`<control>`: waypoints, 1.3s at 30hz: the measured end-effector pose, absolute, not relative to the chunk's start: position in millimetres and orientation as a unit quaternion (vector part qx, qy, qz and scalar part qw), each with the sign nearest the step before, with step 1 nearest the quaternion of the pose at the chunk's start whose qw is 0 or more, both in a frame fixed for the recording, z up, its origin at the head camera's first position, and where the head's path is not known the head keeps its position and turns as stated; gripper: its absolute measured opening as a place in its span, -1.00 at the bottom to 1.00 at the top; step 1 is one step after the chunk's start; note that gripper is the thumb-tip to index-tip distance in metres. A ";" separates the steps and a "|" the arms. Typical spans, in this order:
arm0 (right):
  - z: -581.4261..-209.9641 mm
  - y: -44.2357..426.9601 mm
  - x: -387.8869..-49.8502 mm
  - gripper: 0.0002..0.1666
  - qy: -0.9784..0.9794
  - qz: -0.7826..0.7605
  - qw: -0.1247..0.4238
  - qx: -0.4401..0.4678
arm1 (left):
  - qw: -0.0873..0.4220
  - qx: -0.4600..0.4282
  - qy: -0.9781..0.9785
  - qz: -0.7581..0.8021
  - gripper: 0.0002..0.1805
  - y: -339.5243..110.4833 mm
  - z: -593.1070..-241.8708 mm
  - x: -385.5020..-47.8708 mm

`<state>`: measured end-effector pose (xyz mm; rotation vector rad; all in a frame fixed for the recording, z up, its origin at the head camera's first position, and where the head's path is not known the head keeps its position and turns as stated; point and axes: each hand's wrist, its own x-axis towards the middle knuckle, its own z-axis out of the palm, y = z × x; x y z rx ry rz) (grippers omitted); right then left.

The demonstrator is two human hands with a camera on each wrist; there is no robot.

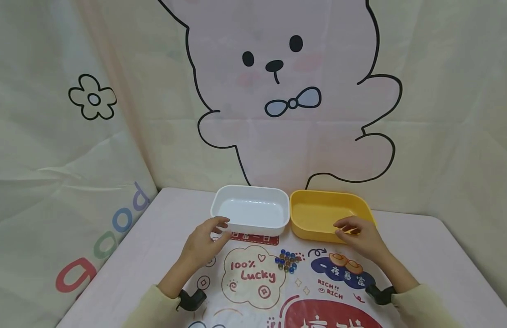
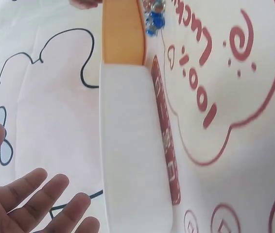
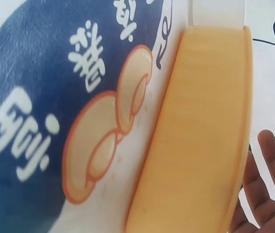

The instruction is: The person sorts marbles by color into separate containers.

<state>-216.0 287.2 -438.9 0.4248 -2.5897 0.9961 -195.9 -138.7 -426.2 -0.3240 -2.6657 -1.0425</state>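
Observation:
In the head view my left hand (image 1: 205,241) is at the front left corner of a white rectangular tray (image 1: 253,225), its fingers loosely bent and nothing held. My right hand (image 1: 362,237) hovers by the front right of a yellow tray (image 1: 315,233), fingers relaxed and holding nothing. The left wrist view has the left fingers (image 2: 74,208) spread beside the white tray's wall (image 2: 132,145). From the right wrist, the right fingers (image 3: 266,189) appear past the yellow wall (image 3: 196,126). Blue and brown glass marbles (image 1: 287,261) lie in a cluster in front of the trays.
The two trays stand side by side at the table's back edge. A printed mat (image 1: 253,278) with red and blue drawings covers the table (image 1: 142,255). Behind it hangs a cloth backdrop (image 1: 339,136) with a cartoon bear. Each wrist wears a black strap (image 1: 192,300).

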 end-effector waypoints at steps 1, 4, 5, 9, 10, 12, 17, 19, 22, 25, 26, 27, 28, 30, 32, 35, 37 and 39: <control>-440.2 286.5 -216.4 -0.83 -0.909 0.351 0.166 0.151 | 0.127 -0.113 -0.917 -0.361 -0.59 -135.9 -427.8 -195.3; -443.6 284.5 -217.2 -0.84 -0.910 0.352 0.161 0.148 | 0.113 -0.118 -0.915 -0.369 -0.60 -128.5 -431.8 -193.3; -444.6 283.8 -217.3 -0.84 -0.911 0.352 0.160 0.146 | 0.108 -0.119 -0.914 -0.372 -0.60 -126.3 -433.0 -192.6; -447.2 281.0 -217.5 -0.85 -0.914 0.352 0.154 0.132 | 0.081 -0.137 -0.906 -0.392 -0.60 -118.4 -439.0 -191.4; -447.7 280.3 -217.7 -0.85 -0.915 0.351 0.154 0.128 | 0.073 -0.143 -0.903 -0.398 -0.59 -116.5 -440.6 -190.9; -448.3 278.8 -217.8 -0.86 -0.916 0.350 0.152 0.122 | 0.061 -0.155 -0.897 -0.409 -0.59 -112.8 -444.1 -190.9; -449.7 276.5 -218.5 -0.87 -0.919 0.352 0.140 0.107 | 0.033 -0.175 -0.882 -0.436 -0.58 -104.4 -453.1 -192.9; -450.1 275.8 -218.8 -0.87 -0.920 0.352 0.136 0.101 | 0.023 -0.184 -0.875 -0.447 -0.56 -101.2 -457.3 -194.8; -450.6 275.1 -218.8 -0.88 -0.921 0.353 0.134 0.094 | 0.010 -0.194 -0.863 -0.466 -0.55 -96.3 -462.9 -197.7; -451.4 275.2 -218.6 -0.89 -0.922 0.352 0.134 0.090 | -0.008 -0.201 -0.852 -0.483 -0.55 -91.3 -466.7 -199.4; -451.6 275.3 -218.6 -0.89 -0.922 0.352 0.134 0.088 | -0.015 -0.201 -0.850 -0.486 -0.55 -89.6 -467.4 -199.6; -451.7 275.4 -218.5 -0.89 -0.923 0.351 0.134 0.087 | -0.021 -0.203 -0.849 -0.488 -0.55 -88.0 -468.3 -200.0; -451.8 275.5 -218.5 -0.89 -0.923 0.350 0.134 0.085 | -0.027 -0.204 -0.847 -0.490 -0.56 -86.3 -469.2 -200.5; -451.6 275.4 -218.6 -0.89 -0.924 0.348 0.132 0.081 | -0.043 -0.202 -0.842 -0.498 -0.56 -83.0 -470.8 -201.5; -450.9 275.1 -218.8 -0.89 -0.925 0.348 0.130 0.079 | -0.062 -0.197 -0.837 -0.508 -0.58 -79.7 -472.8 -202.9; -449.3 274.4 -219.0 -0.89 -0.924 0.350 0.129 0.078 | -0.093 -0.184 -0.824 -0.528 -0.59 -74.5 -476.0 -205.2; -448.6 273.9 -219.0 -0.90 -0.924 0.352 0.129 0.078 | -0.109 -0.179 -0.817 -0.537 -0.59 -71.0 -477.7 -206.7; -448.2 273.6 -218.8 -0.90 -0.924 0.351 0.127 0.077 | -0.122 -0.173 -0.817 -0.537 -0.61 -67.8 -478.9 -208.1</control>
